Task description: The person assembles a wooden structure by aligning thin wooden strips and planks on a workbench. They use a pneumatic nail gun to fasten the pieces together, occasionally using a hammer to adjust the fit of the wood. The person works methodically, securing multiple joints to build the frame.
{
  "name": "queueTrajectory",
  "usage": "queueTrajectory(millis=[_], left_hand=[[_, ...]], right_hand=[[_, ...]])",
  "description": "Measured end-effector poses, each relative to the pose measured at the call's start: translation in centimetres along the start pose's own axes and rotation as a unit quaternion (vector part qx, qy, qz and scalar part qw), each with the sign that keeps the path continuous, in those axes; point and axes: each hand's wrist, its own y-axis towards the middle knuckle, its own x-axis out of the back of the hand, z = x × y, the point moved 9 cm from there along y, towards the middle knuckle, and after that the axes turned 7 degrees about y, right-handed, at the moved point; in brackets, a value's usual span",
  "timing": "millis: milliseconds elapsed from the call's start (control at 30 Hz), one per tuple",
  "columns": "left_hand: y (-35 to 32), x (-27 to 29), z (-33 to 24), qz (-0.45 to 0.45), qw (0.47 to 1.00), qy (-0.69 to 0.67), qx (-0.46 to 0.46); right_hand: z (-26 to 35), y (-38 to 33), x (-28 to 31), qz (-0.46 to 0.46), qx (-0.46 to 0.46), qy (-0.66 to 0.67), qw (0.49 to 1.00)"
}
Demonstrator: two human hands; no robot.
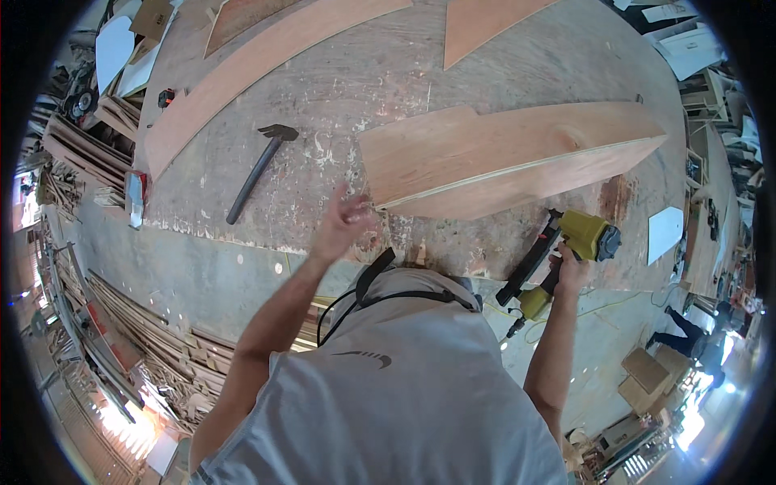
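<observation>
My right hand (571,271) is wrapped round the handle of a yellow-green and black nail gun (584,234), at the near right edge of the worktable. Its long dark magazine slants down to the left. My left hand (343,225) is raised by the table's near edge, fingers apart and slightly blurred, with nothing in it. Just right of those fingers lies a joined plywood piece (501,162), two panels meeting along a pale edge. A claw hammer (263,170) with a dark handle rests on the tabletop left of my left hand.
The worn worktable (356,89) carries a long curved plywood strip (259,65) at the far left and a pointed plywood panel (485,28) at the back. A small tape measure (166,98) sits near the left edge. Stacked timber (145,315) fills the lower left. A person (695,335) is at far right.
</observation>
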Motion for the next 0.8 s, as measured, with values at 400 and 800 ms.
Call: queueTrajectory(millis=[400,800], left_hand=[[4.0,-13.5,6.7,0.067,0.988,-0.097,0.095],[-0.7,-11.5,-4.3,0.033,0.970,-0.206,0.127]], right_hand=[[-0.6,0.9,0.0,0.079,-0.043,0.090,0.992],[2.9,-6.9,5.3,0.003,0.026,0.019,0.999]])
